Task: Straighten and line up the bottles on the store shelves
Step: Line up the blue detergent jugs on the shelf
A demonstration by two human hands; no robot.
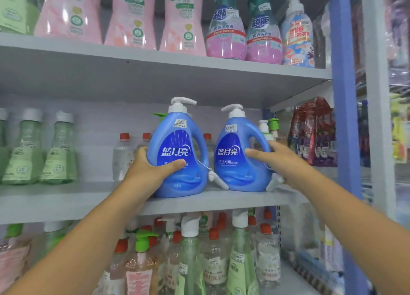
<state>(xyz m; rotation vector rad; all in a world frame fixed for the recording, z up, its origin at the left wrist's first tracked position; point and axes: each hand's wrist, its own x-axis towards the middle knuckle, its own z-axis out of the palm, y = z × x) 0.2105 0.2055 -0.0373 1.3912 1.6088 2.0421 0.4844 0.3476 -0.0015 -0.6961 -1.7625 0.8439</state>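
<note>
Bottles: two blue pump jugs at the front lip of the middle shelf [66, 202], side by side, a narrow gap between them.

Left jug [178, 152] — your left hand [153, 168] wraps its left flank, thumb across the lower label, fingers curled behind. Clamped on it.
Right jug [240, 155] — your right hand [277, 159] grips its handle side, thumb lying across the label, fingers round the back. Also clamped.

Orientation: both stand upright, long axis vertical, labels facing you. Left pump spout points right. Right pump spout points left, so the heads disagree. Left jug looks tipped a touch toward the right; wide lens may account for some of that.

Risks, as judged from here:
- Both bases sit near the shelf edge. Pull either one further forward and it could go over; a full jug is likely heavy.
- A white tag or spare nozzle [218, 180] hangs on a string between the jugs, another [274, 181] at the right jug's base. Sliding the jugs together could pinch or snag these.
- Small red-capped bottles [122, 155] and pump bottles [267, 130] stand close behind. Push back hard and you likely topple them.
- Twisting by the flank alone may slip on smooth plastic.
</note>
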